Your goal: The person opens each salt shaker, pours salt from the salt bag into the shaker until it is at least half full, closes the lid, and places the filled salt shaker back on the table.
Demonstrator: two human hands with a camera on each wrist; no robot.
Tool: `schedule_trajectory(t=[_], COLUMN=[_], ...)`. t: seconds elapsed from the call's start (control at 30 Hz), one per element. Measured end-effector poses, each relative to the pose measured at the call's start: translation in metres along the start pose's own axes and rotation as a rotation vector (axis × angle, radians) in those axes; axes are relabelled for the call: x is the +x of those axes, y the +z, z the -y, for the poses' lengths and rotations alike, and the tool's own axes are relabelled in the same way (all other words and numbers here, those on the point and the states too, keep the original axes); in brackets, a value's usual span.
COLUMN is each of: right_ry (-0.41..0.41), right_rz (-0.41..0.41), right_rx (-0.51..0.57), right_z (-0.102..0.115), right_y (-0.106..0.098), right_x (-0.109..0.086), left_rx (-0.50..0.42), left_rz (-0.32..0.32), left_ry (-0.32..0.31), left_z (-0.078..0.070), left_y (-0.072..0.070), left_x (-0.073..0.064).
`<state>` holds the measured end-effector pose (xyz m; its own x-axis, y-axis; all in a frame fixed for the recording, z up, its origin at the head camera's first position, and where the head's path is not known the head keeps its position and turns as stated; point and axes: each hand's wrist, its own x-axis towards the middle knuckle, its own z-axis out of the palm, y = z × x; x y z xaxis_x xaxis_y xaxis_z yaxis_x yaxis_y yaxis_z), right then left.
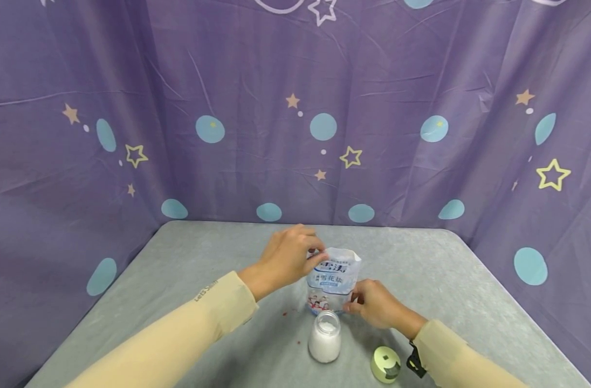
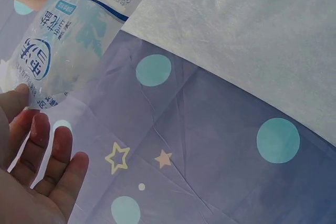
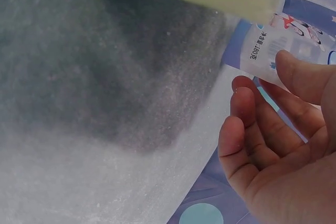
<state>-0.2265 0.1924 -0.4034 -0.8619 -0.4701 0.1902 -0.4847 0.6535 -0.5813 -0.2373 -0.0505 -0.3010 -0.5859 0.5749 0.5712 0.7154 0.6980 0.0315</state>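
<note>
A white and blue salt bag [image 1: 330, 280] with Chinese print stands upright on the table in the head view. My left hand [image 1: 290, 253] pinches its top left corner between thumb and forefinger; in the left wrist view the other fingers [image 2: 60, 148] are spread away from the bag. Low on the bag's right side, my right hand [image 1: 373, 303] pinches the edge, thumb in front. Just before the bag stands a lidless glass jar [image 1: 324, 345] filled with white grains. A pale green lid [image 1: 385, 364] lies right of the jar, near my right wrist.
The grey table [image 1: 218, 248] reaches back to a purple curtain [image 1: 256, 178] with stars and dots. Tiny red specks [image 1: 284, 313] lie left of the bag. A black strap [image 1: 414, 360] hangs at my right cuff.
</note>
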Motion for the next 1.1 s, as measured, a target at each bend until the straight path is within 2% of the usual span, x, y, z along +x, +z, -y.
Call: schedule_trajectory(t=[0.23, 0.63, 0.8, 1.1], right_ry=[0.027, -0.006, -0.025, -0.003], right_rz=[0.004, 0.002, -0.018, -0.023], right_rx=[0.004, 0.017, 0.01, 0.006], right_z=[0.001, 0.0, -0.005, -0.009], right_y=[0.0, -0.001, -0.006, -0.017], right_x=[0.0, 0.0, -0.004, -0.016], left_rx=[-0.007, -0.041, -0.098, -0.123], left_rz=[0.021, -0.015, -0.038, 0.019], left_ry=[-0.024, -0.044, -0.093, -0.18], left_z=[0.0, 0.001, 0.004, 0.015], left_y=[0.0, 0.002, 0.003, 0.013], left_x=[-0.002, -0.006, -0.015, -0.038])
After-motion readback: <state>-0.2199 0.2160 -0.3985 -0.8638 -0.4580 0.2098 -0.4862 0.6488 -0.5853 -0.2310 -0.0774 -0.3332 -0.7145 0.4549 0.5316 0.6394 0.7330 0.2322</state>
